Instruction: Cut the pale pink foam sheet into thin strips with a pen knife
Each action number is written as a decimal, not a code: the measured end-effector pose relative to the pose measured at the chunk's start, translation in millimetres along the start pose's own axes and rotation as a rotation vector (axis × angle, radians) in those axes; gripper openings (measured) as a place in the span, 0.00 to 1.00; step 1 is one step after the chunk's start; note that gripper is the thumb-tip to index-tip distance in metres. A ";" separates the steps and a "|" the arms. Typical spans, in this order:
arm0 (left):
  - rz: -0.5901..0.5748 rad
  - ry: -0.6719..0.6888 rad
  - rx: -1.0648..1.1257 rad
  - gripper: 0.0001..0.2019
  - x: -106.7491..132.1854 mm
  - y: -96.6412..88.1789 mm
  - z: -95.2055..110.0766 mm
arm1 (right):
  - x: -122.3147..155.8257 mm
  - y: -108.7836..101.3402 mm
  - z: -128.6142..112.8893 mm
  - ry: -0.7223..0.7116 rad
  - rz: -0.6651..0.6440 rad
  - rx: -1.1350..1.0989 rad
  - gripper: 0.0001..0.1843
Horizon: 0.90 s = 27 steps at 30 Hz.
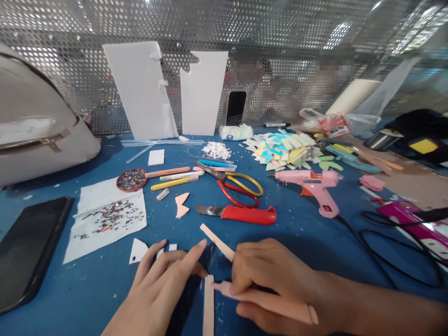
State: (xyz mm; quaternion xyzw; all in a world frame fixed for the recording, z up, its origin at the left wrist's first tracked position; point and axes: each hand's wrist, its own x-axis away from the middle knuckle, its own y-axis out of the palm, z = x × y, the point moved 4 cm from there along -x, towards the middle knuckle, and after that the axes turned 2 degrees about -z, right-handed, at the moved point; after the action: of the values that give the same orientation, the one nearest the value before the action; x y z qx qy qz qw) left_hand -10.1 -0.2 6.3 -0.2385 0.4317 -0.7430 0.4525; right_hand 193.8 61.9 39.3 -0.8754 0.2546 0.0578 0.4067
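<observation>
My left hand (164,284) lies low on the blue table (308,233) with its fingers stretched out and spread, the fingertips beside small white foam scraps (138,250). My right hand (269,280) is closed round a long peach foam strip (280,305) that runs under its fingers. Another pale strip (217,241) pokes out from behind the right hand's knuckles. A third strip (208,305) lies upright between the two hands.
A red-handled cutter (245,214), scissors (234,184), a pink glue gun (313,184) with its black cable (381,242), pens, a paper sheet with sequins (108,219), a phone (28,247), a grey bag (38,126), coloured foam pieces (283,149) and white boards (140,88) against perforated metal.
</observation>
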 end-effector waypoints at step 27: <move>0.048 -0.004 0.034 0.48 -1.1 -5.9 10.7 | -2.5 -24.9 18.4 0.118 0.334 -0.030 0.06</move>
State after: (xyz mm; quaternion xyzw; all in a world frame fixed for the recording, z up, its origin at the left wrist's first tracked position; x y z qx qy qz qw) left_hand -4.3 -2.4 16.9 -0.2217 0.4236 -0.7386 0.4752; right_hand 205.9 90.0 44.9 -0.8289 0.4189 0.0770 0.3627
